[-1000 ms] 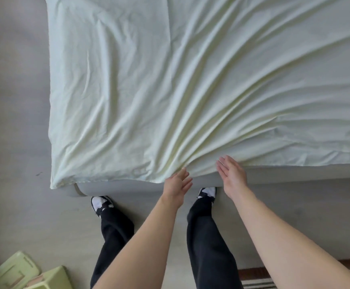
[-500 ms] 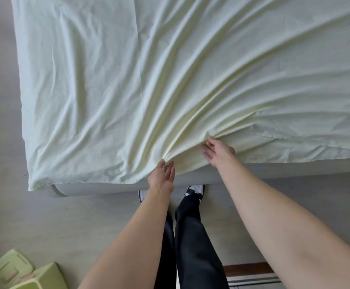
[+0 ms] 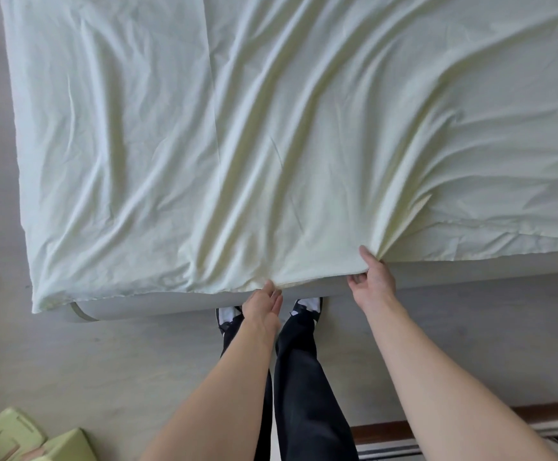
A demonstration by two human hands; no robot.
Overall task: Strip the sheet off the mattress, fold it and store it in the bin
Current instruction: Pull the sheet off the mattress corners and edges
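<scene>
We see the right hand point(image 3: 372, 277) has moved out along the near edge since half a second ago and now pinches the pale yellow-green crinkled cotton sheet point(image 3: 271, 144), thumb on top, fingers curled under the hem. The left hand point(image 3: 262, 302) stays at the hem, fingers fairly straight, touching; we cannot tell if it grips. Two grab points spreading apart suggest the strip-off is just starting. The sheet still covers the grey padded mattress point(image 3: 454, 277). Count: one sheet, one mattress, two hands, two pale green plastic bin pieces point(image 3: 21, 440) on the floor at bottom left, well apart.
</scene>
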